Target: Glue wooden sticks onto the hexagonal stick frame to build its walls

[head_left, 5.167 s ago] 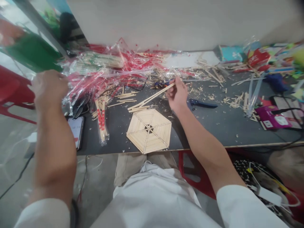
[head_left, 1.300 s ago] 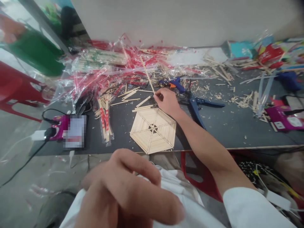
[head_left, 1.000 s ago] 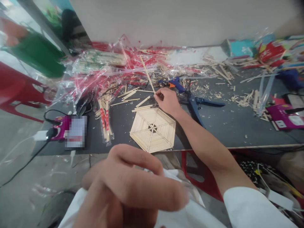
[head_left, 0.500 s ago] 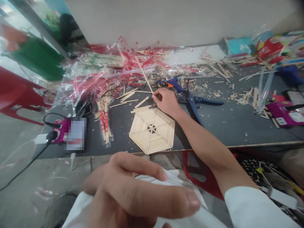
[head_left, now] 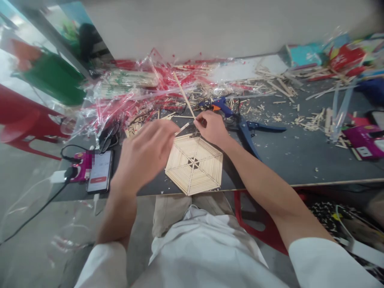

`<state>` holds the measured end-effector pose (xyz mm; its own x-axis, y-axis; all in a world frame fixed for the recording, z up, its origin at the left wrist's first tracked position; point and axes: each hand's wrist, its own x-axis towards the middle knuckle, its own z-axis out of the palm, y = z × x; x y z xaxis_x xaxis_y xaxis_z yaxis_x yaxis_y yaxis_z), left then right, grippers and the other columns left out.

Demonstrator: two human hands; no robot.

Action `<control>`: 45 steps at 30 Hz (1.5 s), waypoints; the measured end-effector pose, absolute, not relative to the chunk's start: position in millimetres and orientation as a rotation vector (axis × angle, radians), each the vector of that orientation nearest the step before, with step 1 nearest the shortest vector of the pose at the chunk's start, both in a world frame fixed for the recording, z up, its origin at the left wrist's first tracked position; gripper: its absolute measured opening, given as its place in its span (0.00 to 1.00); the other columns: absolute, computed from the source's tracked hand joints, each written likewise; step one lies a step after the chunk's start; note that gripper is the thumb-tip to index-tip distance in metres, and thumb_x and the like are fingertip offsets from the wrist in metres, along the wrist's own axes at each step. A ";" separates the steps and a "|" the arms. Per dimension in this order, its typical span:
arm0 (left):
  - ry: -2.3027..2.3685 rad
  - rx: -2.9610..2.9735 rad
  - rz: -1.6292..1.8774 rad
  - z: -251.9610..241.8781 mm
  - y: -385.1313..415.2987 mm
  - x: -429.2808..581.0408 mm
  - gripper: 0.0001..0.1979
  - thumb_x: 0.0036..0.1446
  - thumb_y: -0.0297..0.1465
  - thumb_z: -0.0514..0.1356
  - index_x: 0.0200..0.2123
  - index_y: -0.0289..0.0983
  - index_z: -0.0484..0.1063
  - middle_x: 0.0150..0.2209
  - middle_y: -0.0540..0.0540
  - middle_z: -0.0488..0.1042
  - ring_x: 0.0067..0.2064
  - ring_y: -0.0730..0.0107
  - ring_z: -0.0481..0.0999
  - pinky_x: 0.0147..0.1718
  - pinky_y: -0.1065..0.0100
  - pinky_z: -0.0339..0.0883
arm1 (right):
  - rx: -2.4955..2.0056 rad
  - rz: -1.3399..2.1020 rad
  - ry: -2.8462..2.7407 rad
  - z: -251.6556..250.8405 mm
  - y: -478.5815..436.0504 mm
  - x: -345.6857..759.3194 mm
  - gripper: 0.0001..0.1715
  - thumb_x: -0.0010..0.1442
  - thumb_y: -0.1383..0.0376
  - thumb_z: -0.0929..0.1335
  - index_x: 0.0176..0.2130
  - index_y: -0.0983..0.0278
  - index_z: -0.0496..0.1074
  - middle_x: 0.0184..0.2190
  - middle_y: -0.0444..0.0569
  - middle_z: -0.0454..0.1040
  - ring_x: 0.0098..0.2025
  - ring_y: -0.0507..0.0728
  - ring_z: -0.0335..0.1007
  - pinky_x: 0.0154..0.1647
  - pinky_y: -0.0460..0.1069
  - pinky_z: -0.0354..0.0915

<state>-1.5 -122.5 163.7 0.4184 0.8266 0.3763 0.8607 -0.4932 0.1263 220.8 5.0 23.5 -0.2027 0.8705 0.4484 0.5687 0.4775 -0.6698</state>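
Note:
My right hand (head_left: 211, 127) pinches the lower end of a thin wooden stick (head_left: 184, 96), which slants up and away to the left. Just below lies a flat hexagonal panel (head_left: 207, 168) built of wooden sticks in rings, with spoke lines meeting at a small dark gap in the middle. My left hand (head_left: 148, 150) hovers over the table left of the panel, blurred by motion, its fingertips hidden. Beside those fingers a short loose stick (head_left: 182, 129) rests by the panel's upper edge.
A blue glue gun (head_left: 221, 106) and blue-handled cutters (head_left: 247, 134) lie beyond and right of my right hand. Clear and red plastic wrappers (head_left: 120, 96) heap up at the back left. A phone (head_left: 100, 172) and a purple power strip (head_left: 80, 166) are at left. Stick scraps litter the table.
My left hand has moved from close to the camera, over my lap, forward to above the table left of the panel. My right hand keeps its pinch on the stick, nearly unmoved.

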 end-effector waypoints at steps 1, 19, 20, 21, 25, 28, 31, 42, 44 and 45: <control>-1.707 -2.494 -0.425 158.0 -101.8 -11.5 0.13 0.72 0.32 0.54 0.52 0.42 0.76 0.51 0.44 0.82 0.53 0.59 0.81 0.50 0.61 0.75 | -1.197 0.457 -1.894 23.5 5.2 220.7 0.06 0.64 0.66 0.69 0.32 0.61 0.71 0.33 0.50 0.76 0.33 0.56 0.69 0.42 0.55 0.66; -1.956 -2.265 0.364 103.9 -39.8 -45.9 0.22 0.57 0.18 0.52 0.53 0.30 0.75 0.51 0.28 0.81 0.53 0.41 0.82 0.48 0.52 0.77 | -1.233 0.498 -1.879 29.8 5.1 219.0 0.08 0.63 0.67 0.69 0.31 0.60 0.68 0.30 0.48 0.73 0.33 0.56 0.68 0.42 0.54 0.66; -1.966 -2.261 0.318 103.7 -39.6 -48.0 0.22 0.58 0.18 0.52 0.52 0.31 0.75 0.49 0.29 0.82 0.51 0.43 0.83 0.46 0.53 0.76 | -1.237 0.513 -1.872 31.2 4.8 219.1 0.08 0.63 0.66 0.69 0.31 0.60 0.68 0.29 0.47 0.73 0.33 0.56 0.67 0.41 0.54 0.66; -1.984 -2.277 0.244 104.0 -38.9 -49.5 0.21 0.58 0.19 0.52 0.52 0.33 0.75 0.47 0.30 0.83 0.48 0.45 0.83 0.45 0.54 0.76 | -1.240 0.533 -1.863 32.6 4.4 219.2 0.08 0.63 0.65 0.69 0.31 0.60 0.68 0.28 0.47 0.73 0.32 0.56 0.67 0.40 0.54 0.65; -2.026 -2.554 -0.304 104.6 -30.4 -39.5 0.21 0.61 0.21 0.54 0.54 0.38 0.77 0.44 0.39 0.85 0.47 0.54 0.83 0.45 0.61 0.73 | -1.238 0.610 -1.829 35.9 2.9 219.3 0.07 0.64 0.62 0.69 0.33 0.61 0.69 0.28 0.46 0.75 0.30 0.55 0.68 0.39 0.53 0.65; -1.993 -2.677 -0.649 95.1 -20.6 -13.2 0.13 0.65 0.26 0.56 0.43 0.38 0.82 0.40 0.42 0.85 0.43 0.58 0.83 0.47 0.62 0.72 | -1.217 0.634 -1.825 35.9 1.5 218.2 0.07 0.64 0.60 0.69 0.35 0.61 0.72 0.29 0.47 0.78 0.30 0.55 0.69 0.38 0.52 0.65; -1.976 -2.741 -0.877 75.8 -14.2 16.1 0.10 0.66 0.28 0.60 0.42 0.37 0.82 0.42 0.42 0.85 0.44 0.61 0.83 0.48 0.63 0.72 | -1.154 0.659 -1.818 35.8 -0.8 216.8 0.10 0.63 0.58 0.68 0.36 0.62 0.74 0.27 0.46 0.77 0.28 0.54 0.68 0.35 0.52 0.65; -1.810 -2.802 -0.997 36.9 -12.0 25.8 0.11 0.66 0.26 0.58 0.40 0.37 0.82 0.43 0.43 0.85 0.45 0.62 0.83 0.48 0.60 0.73 | -1.078 0.772 -1.876 38.0 -4.0 215.1 0.12 0.62 0.57 0.70 0.34 0.63 0.76 0.29 0.48 0.79 0.30 0.55 0.71 0.34 0.52 0.64; -1.771 -2.781 -0.976 33.5 -11.8 25.7 0.12 0.67 0.26 0.57 0.42 0.38 0.82 0.45 0.42 0.85 0.47 0.61 0.82 0.49 0.59 0.74 | -1.082 0.804 -1.857 36.2 -2.5 215.4 0.13 0.61 0.55 0.71 0.32 0.62 0.75 0.28 0.47 0.78 0.29 0.54 0.69 0.33 0.51 0.62; -1.754 -2.777 -0.969 32.1 -12.0 26.2 0.12 0.68 0.27 0.57 0.43 0.37 0.82 0.45 0.41 0.85 0.48 0.61 0.82 0.49 0.59 0.74 | -1.087 0.816 -1.848 35.5 -1.8 215.8 0.15 0.61 0.53 0.72 0.32 0.62 0.75 0.27 0.46 0.78 0.29 0.54 0.68 0.32 0.51 0.62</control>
